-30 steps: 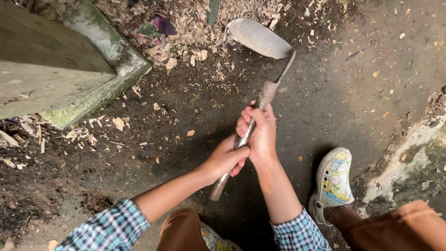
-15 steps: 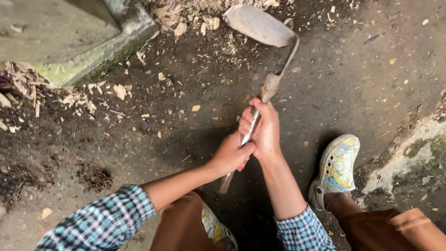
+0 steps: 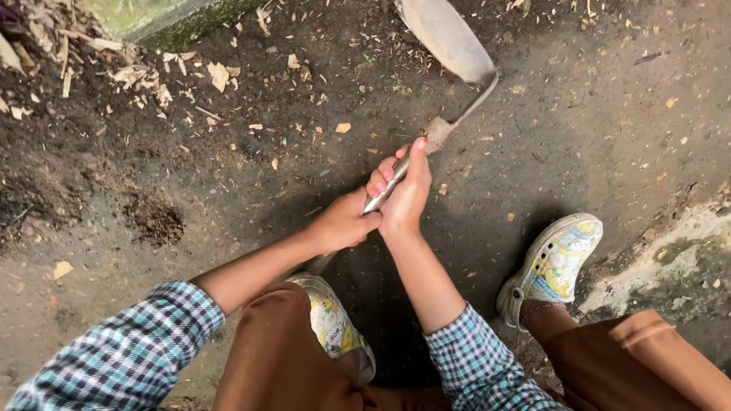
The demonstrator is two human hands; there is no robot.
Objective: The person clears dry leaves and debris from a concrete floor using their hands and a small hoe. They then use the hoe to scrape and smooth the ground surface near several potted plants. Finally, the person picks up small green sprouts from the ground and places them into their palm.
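A: Tool first. A hoe with a curved grey metal blade point(image 3: 445, 34) on a bent neck, socketed onto a worn metal-and-wood handle point(image 3: 396, 176). The blade sits at the top of the view, blurred at its edge, above dark packed soil point(image 3: 251, 144); whether it touches the ground I cannot tell.

B: Grips?

A: Both closed tight round the handle. Right hand point(image 3: 403, 194) is higher, nearer the neck, fingers wrapped fully. Left hand point(image 3: 343, 222) is just below it, fist closed on the lower shaft, the two hands touching. The butt end of the handle runs down past the left knee.

B: Step in hand, by your reading?

A: Scraping or chopping at the earth, I judge; the blade is out ahead of the feet. A clean pull would call for the blade set flat and drawn back toward the body, well short of the toes.

B: Surroundings?

A: Two pale patterned clog shoes, one point(image 3: 552, 262) right of the arms, one point(image 3: 331, 320) under them. Brown trousers, blue checked sleeves. Wood chips and dry leaves point(image 3: 145, 76) scattered upper left beside a mossy concrete slab edge point(image 3: 171, 15). A small loose dirt mound point(image 3: 156, 217) at left; a broken pale concrete patch point(image 3: 662, 251) at right.
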